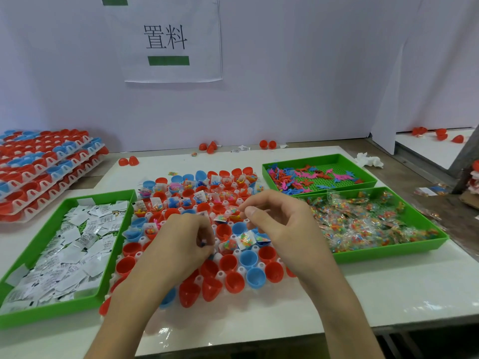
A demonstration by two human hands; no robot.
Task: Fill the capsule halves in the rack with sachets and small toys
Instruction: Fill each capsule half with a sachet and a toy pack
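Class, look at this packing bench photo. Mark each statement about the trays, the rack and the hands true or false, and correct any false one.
1. The tray of white sachets lies left of the rack. True.
2. Every capsule half in the rack is already filled. False: the near rows, such as one blue half, are empty; the far rows hold items.
3. Two green trays sit right of the rack. True: the toy tray and, nearer, the tray of clear bead packets.
4. The stacked racks stand at the far right. False: they are at the far left.
5. The right hand rests inside a tray. False: it is over the rack.
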